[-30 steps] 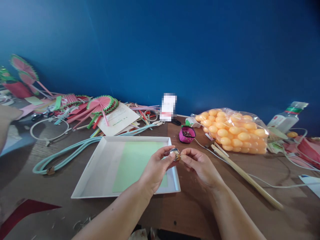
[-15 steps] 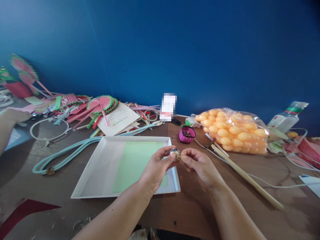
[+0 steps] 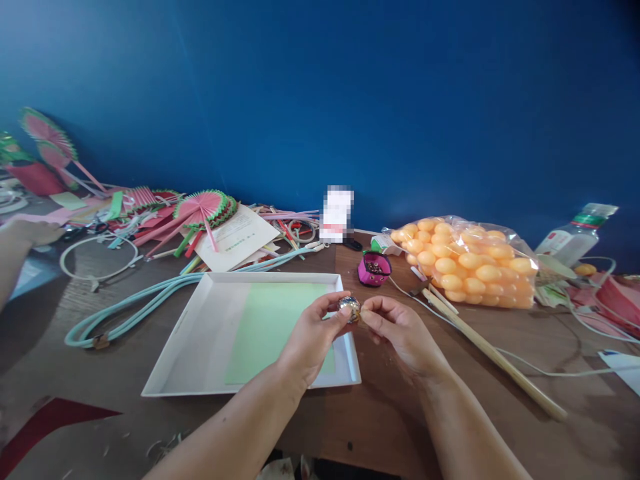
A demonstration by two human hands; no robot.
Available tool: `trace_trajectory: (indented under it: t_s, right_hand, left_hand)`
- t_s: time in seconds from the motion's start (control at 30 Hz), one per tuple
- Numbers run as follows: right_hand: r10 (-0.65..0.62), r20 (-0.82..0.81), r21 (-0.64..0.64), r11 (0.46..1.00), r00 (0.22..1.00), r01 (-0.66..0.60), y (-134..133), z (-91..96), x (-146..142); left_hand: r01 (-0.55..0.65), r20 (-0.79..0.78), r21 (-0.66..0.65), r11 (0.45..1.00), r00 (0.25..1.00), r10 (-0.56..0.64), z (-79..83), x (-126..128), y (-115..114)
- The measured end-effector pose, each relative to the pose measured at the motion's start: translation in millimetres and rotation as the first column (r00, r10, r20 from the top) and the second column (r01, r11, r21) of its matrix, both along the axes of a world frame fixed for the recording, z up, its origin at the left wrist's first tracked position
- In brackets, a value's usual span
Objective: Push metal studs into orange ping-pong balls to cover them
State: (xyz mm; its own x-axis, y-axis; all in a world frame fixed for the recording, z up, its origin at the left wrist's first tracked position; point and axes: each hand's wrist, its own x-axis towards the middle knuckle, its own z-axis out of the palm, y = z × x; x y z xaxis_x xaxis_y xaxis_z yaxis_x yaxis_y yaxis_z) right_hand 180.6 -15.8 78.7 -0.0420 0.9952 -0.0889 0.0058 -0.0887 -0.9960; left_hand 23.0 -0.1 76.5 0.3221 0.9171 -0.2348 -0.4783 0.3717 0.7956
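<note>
My left hand (image 3: 314, 337) pinches a small shiny ball (image 3: 349, 307) covered in sequins, held above the right rim of a white tray (image 3: 200, 333). My right hand (image 3: 395, 328) meets it from the right, thumb and forefinger pressed against the ball's side. Whether those fingers hold a pin or sequin is too small to tell. A pale green sheet (image 3: 273, 320) lies in the tray. A small pink pouch (image 3: 374, 269) of dark bits sits just beyond the hands.
A bag of orange balls (image 3: 463, 260) lies at the right, with a wooden stick (image 3: 493, 353) and a white cord beside it. A clear bottle (image 3: 575, 237) lies far right. Paper fans (image 3: 203, 208), straws and turquoise tubing (image 3: 145, 297) crowd the left. Another person's arm (image 3: 20, 243) shows at the left edge.
My hands and the ball have stayed almost still. The other person's arm at the left edge has shifted slightly.
</note>
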Motion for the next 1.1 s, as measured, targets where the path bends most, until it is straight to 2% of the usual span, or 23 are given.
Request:
trace_trajectory:
  t_s: [0.3, 0.57, 0.9, 1.1]
  right_hand:
    - [0.003, 0.059, 0.025, 1.0, 0.998, -0.004, 1.4, 0.8, -0.5]
    - [0.016, 0.061, 0.05, 0.999, 0.998, -0.019, 0.7, 1.1, -2.9]
    - [0.023, 0.02, 0.041, 0.999, 1.0, -0.024, 2.4, 0.4, -3.0]
    - [0.019, -0.057, 0.044, 0.999, 0.998, -0.017, 2.1, -1.9, -4.3]
  left_hand:
    - [-0.02, -0.028, 0.014, 1.0, 0.999, 0.02, 0.6, 0.2, 0.3]
    - [-0.023, -0.108, 0.052, 0.998, 0.994, 0.029, 3.5, -0.1, 0.3]
    - [0.006, -0.155, 0.098, 0.995, 0.988, 0.01, -0.6, -1.4, 0.0]
    - [-0.006, -0.008, -0.001, 1.0, 1.0, 0.006, 2.8, -0.4, -0.7]
